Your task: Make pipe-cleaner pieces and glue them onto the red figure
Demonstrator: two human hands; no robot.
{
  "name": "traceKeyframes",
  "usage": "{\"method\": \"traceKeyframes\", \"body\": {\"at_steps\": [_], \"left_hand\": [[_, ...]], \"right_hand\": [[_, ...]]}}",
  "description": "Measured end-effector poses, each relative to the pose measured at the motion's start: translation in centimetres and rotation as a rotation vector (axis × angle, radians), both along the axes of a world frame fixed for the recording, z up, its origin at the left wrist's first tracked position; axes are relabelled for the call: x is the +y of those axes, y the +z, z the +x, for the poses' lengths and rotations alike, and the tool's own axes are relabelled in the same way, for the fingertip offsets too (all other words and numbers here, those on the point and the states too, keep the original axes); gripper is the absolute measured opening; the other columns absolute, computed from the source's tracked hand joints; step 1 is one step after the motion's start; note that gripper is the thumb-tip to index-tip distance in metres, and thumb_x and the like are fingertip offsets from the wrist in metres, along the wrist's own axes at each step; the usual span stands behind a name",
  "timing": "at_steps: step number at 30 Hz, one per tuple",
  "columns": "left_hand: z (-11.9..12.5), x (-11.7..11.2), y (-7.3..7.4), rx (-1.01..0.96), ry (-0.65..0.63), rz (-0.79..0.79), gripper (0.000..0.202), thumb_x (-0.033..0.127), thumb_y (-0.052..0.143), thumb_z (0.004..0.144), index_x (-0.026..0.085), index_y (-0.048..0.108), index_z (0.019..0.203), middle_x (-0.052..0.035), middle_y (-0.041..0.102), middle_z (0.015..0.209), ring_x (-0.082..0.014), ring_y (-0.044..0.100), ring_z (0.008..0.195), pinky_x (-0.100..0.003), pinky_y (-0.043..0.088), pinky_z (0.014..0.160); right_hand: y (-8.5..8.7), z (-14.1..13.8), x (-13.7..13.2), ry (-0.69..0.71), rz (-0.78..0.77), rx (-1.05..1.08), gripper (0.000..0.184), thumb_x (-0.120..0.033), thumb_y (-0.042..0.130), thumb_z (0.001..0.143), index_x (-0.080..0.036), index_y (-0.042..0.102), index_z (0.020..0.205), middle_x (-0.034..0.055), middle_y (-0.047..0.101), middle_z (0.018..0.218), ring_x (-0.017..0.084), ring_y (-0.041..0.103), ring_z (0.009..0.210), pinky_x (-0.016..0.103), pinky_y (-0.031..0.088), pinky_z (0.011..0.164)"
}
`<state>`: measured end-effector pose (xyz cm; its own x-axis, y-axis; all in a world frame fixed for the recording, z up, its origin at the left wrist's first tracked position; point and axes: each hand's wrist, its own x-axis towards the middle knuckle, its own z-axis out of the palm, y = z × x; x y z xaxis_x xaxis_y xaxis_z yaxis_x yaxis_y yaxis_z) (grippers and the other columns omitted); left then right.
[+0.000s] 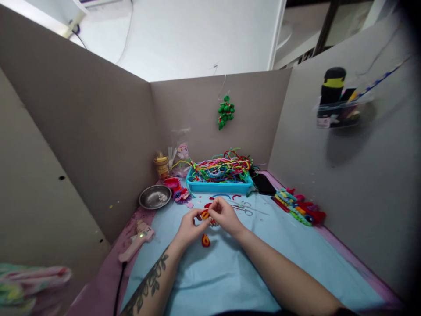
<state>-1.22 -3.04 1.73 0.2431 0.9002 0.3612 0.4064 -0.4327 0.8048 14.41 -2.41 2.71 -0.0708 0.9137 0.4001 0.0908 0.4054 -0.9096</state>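
Close together over the blue cloth, my left hand [191, 227] and my right hand [226, 216] pinch a small red and orange pipe-cleaner piece [205, 214] between their fingertips. Both hands are closed on it, and the fingers hide much of its shape. Just below them on the cloth lies a teardrop-shaped red and orange pipe-cleaner piece [205, 240], touched by neither hand. Scissors [246, 211] rest behind my right hand, along with other thin metal tools.
A blue tray [220, 188] heaped with coloured pipe cleaners stands at the back. To the left are a metal bowl [148, 198] and a glue gun [138, 243] with a lit light. Finished fuzzy pieces [299, 208] and a black phone [264, 184] lie right. Grey partitions enclose three sides.
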Motion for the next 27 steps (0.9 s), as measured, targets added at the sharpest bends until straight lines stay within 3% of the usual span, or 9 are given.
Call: {"method": "traceKeyframes", "body": {"at_steps": [4,7,9,12,14,16,19,23,27], "left_hand": [[0.1,-0.4,0.2,-0.029,-0.072,-0.009,0.045,0.021,0.069,0.061,0.019,0.06,0.105,-0.0061,0.065,0.098,-0.0186,0.058,0.083,-0.026,0.043,0.067],[-0.1,-0.3,0.3,-0.164,-0.035,0.033,0.046,0.024,0.068,0.065,0.02,0.054,0.109,-0.0076,0.061,0.104,-0.0178,0.058,0.085,-0.026,0.044,0.066],[-0.4,0.1,0.4,-0.365,0.122,0.118,0.038,0.028,0.063,0.071,0.02,0.051,0.106,-0.0073,0.059,0.101,-0.016,0.058,0.084,-0.025,0.044,0.067],[-1.5,1.2,0.4,-0.667,0.529,0.259,0.035,0.033,0.06,0.075,0.02,0.046,0.105,-0.0056,0.055,0.1,-0.0138,0.056,0.084,-0.025,0.044,0.071],[-2.6,1.8,0.2,-0.659,0.707,0.261,0.034,0.036,0.06,0.074,0.02,0.047,0.101,-0.0033,0.054,0.093,-0.0136,0.055,0.08,-0.026,0.044,0.07],[-4.0,2.2,0.1,-0.37,0.578,0.11,0.033,0.038,0.066,0.065,0.018,0.051,0.087,0.0004,0.054,0.078,-0.0141,0.054,0.069,-0.026,0.044,0.065],[-5.7,2.3,0.7,0.261,0.117,-0.178,0.029,0.034,0.07,0.057,0.019,0.054,0.075,0.0013,0.058,0.067,-0.0159,0.056,0.062,-0.025,0.043,0.058],[-5.8,3.1,2.4,0.909,0.135,-0.215,0.035,0.021,0.078,0.041,0.018,0.059,0.071,-0.0048,0.065,0.07,-0.026,0.063,0.071,-0.03,0.044,0.063],[-4.1,5.4,3.0,0.95,0.11,-0.214,0.036,0.019,0.081,0.027,0.018,0.052,0.047,-0.0045,0.062,0.053,-0.0278,0.063,0.062,-0.033,0.046,0.061]], "right_hand": [[-0.2,0.2,0.4,-0.023,0.012,-0.003,0.01,-0.019,0.056,0.071,-0.02,0.046,0.07,-0.0039,0.052,0.063,0.012,0.05,0.056,0.024,0.04,0.054],[-0.2,0.3,0.4,-0.064,0.03,-0.003,0.008,-0.019,0.055,0.07,-0.02,0.047,0.07,-0.0038,0.051,0.063,0.011,0.049,0.057,0.024,0.04,0.055],[-0.2,0.4,0.5,-0.103,0.034,0.012,0.008,-0.019,0.055,0.07,-0.02,0.047,0.07,-0.0041,0.05,0.063,0.011,0.048,0.057,0.024,0.039,0.056],[-0.1,0.4,0.6,-0.143,0.03,0.037,0.009,-0.02,0.056,0.07,-0.02,0.046,0.07,-0.0045,0.048,0.062,0.012,0.047,0.057,0.024,0.039,0.056],[-0.1,0.5,0.6,-0.164,0.028,0.042,0.01,-0.022,0.056,0.07,-0.02,0.046,0.07,-0.0044,0.048,0.061,0.012,0.046,0.057,0.024,0.039,0.056],[-0.1,0.6,0.7,-0.184,0.034,0.046,0.01,-0.023,0.056,0.07,-0.02,0.046,0.07,-0.0039,0.048,0.062,0.012,0.047,0.057,0.024,0.039,0.055],[-0.1,0.8,0.7,-0.192,0.041,0.051,0.011,-0.023,0.057,0.07,-0.02,0.046,0.069,-0.0032,0.05,0.064,0.013,0.048,0.059,0.025,0.04,0.057],[0.0,0.8,0.6,-0.178,0.052,0.059,0.011,-0.023,0.057,0.071,-0.021,0.046,0.07,-0.0028,0.051,0.065,0.013,0.048,0.059,0.026,0.04,0.058],[-0.1,0.6,0.4,-0.16,0.045,0.057,0.011,-0.024,0.058,0.072,-0.021,0.047,0.071,-0.0021,0.052,0.066,0.014,0.049,0.06,0.026,0.041,0.058]]}}
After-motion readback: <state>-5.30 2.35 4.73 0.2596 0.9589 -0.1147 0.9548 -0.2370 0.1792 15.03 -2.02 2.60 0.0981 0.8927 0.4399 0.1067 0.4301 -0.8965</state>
